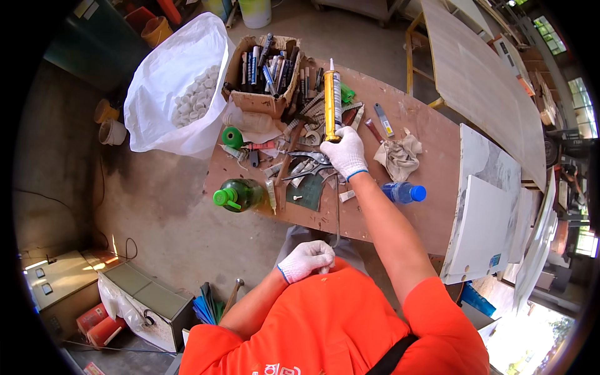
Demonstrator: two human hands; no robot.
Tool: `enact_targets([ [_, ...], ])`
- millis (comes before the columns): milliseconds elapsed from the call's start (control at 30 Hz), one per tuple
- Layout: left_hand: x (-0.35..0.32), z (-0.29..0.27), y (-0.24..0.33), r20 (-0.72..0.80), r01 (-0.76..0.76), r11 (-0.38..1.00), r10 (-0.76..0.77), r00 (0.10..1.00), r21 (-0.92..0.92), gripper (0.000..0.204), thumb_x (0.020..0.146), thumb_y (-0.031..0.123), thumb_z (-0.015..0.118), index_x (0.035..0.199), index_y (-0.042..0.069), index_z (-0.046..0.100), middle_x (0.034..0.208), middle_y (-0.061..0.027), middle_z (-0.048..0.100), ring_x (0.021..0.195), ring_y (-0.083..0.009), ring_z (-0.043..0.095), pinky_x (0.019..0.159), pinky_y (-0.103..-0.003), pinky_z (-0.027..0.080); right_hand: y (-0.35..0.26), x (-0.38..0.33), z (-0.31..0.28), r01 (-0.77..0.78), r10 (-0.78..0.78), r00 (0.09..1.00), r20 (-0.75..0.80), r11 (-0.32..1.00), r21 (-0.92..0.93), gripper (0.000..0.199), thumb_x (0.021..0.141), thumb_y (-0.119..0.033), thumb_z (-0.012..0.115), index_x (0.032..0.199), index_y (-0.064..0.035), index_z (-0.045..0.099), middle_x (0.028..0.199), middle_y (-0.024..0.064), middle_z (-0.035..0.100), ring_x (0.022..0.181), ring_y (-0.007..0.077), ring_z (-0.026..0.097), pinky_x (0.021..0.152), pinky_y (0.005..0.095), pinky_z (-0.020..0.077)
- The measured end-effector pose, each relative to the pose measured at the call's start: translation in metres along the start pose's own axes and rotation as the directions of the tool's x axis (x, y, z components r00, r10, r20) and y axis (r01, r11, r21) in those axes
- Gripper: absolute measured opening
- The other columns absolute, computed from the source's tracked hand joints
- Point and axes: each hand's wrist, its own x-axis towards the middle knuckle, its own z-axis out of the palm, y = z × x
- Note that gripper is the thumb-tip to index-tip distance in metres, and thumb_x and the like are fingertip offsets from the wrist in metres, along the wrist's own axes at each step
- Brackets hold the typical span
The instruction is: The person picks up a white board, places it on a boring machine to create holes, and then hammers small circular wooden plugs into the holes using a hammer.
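Blue-edged white gloves (345, 153) go with an orange shirt (331, 312) and black strap (394, 355).

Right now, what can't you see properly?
In the head view:
Grip of the caulk gun: hidden by the right hand.
Whether the left hand holds something: hidden by its fingers.
Bottom of the box: hidden by pens.
Pale bucket: top cut off by picture edge.
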Motion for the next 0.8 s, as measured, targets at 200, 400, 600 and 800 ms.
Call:
enact_targets([
  [200, 0.012, -0.015, -0.006, 0.121, -0.055, 0.991, 0.07, 0.99, -0.125, 0.015, 0.096, 0.017, 0.068, 0.094, 0.003, 0.062, 0.088, -0.0087, 0.066, 0.066, -0.013, 0.06, 0.064, -0.027, 0.048, -0.043, -0.03, -0.116, 0.109, -0.097, 0.993, -0.07, 0.978, 0.178, 0.038, 0.069, -0.019, 0.08, 0.095, 0.003, 0.064, 0.083, 0.0096, 0.069, 0.076, 0.0124, 0.066, 0.069, 0.0297, 0.0542],
  [400, 0.032, -0.018, -0.003, 0.139, -0.021, 0.916, 0.083, 0.987, -0.401, 0.009, 0.092, 0.011, 0.064, 0.093, 0.003, 0.062, 0.085, -0.012, 0.064, 0.063, -0.0186, 0.059, 0.062, -0.03, 0.049, -0.023, -0.071, -0.282, -0.035, 0.08, 0.978, -0.193, 0.973, 0.228, 0.032, 0.078, -0.018, 0.082, 0.099, -0.001, 0.064, 0.073, -0.001, 0.059, 0.057, 0.0056, 0.054, 0.052, 0.0221, 0.0436],
  [600, 0.067, -0.038, 0.019, 0.008, -0.137, 0.892, 0.155, 0.988, -0.43, 0.017, 0.088, 0.02, 0.061, 0.092, 0.004, 0.062, 0.091, -0.015, 0.064, 0.067, -0.0261, 0.062, 0.057, -0.037, 0.049, 0.161, -0.106, -0.35, -0.29, 0.334, 0.937, -0.104, 0.907, 0.304, 0.025, 0.079, -0.015, 0.08, 0.093, -0.0063, 0.061, 0.077, -0.0031, 0.057, 0.064, 0.0059, 0.051, 0.059, 0.0235, 0.0441],
  [800, 0.143, -0.034, 0.12, -0.655, -0.238, 0.915, 0.401, 0.64, 0.327, 0.029, 0.099, 0.027, 0.058, 0.102, 0.0, 0.067, 0.074, -0.0067, 0.065, 0.067, -0.0186, 0.06, 0.058, -0.035, 0.048, 0.293, -0.146, -0.304, -0.37, 0.391, 0.875, -0.285, 0.92, 0.128, 0.031, 0.073, -0.012, 0.083, 0.091, -0.0035, 0.06, 0.081, -0.0008, 0.057, 0.071, 0.0094, 0.052, 0.065, 0.0269, 0.0458],
])
